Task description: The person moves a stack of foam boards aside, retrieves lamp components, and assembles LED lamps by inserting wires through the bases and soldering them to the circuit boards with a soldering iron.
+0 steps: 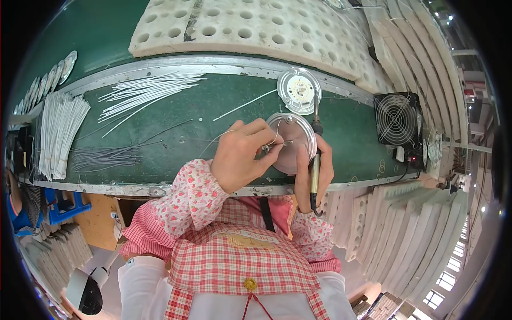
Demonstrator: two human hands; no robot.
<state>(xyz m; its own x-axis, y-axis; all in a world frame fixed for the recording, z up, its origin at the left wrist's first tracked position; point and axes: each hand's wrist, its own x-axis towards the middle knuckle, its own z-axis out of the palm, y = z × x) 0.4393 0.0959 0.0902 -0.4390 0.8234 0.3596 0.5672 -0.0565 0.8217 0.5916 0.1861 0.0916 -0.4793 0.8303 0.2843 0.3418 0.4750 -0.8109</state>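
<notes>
My left hand point(245, 153) is closed, its thumb and fingertips pinching a thin wire point(274, 141) over a round metal-rimmed housing point(290, 128). My right hand point(314, 168) grips that housing by its lower right edge, thumb on its face, and also holds a soldering iron point(315, 176) that points up the bench. Just beyond, the iron's tip lies beside a second round disc point(300, 90) with a yellowish board in its middle. A white wire point(245, 104) runs left from that disc.
White wires point(144, 93) and a grey wire bundle point(106, 156) lie on the green bench point(224, 88), with thicker white bundles point(61, 133) farther left. A black fan point(397, 120) stands right. Perforated foam boards point(250, 26) line the back; discs point(50, 80) stand far left.
</notes>
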